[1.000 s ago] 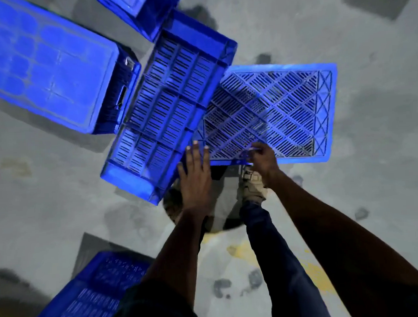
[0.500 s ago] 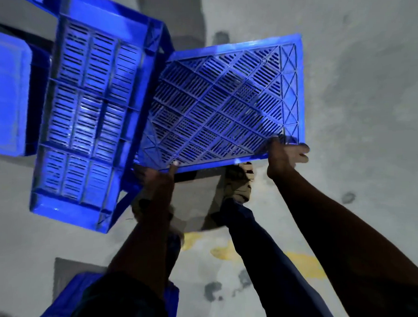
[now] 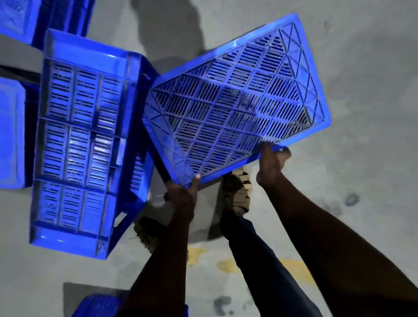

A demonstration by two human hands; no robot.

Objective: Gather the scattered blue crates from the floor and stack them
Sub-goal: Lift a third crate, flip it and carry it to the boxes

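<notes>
Head view: your left hand [image 3: 181, 195] and right hand [image 3: 271, 164] each curl round near rim of upturned blue slatted plastic crate with diamond-ribbed base [image 3: 236, 102], lifted and tilted above grey concrete floor [image 3: 360, 199]. Its left corner sits just beside second blue slotted plastic crate [image 3: 82, 140], toward floor's left edge. Advice: keep both grips firm, level crate, clear neighbour's wall, then square rims over target crate before lowering. Watch your shoe [image 3: 238, 193] beneath.

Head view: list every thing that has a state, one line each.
diamond-grid crate: upside down, tilted, held by its near edge.
slotted crate: open side up, on floor.
left hand: gripping near corner.
right hand: gripping near edge.
</notes>
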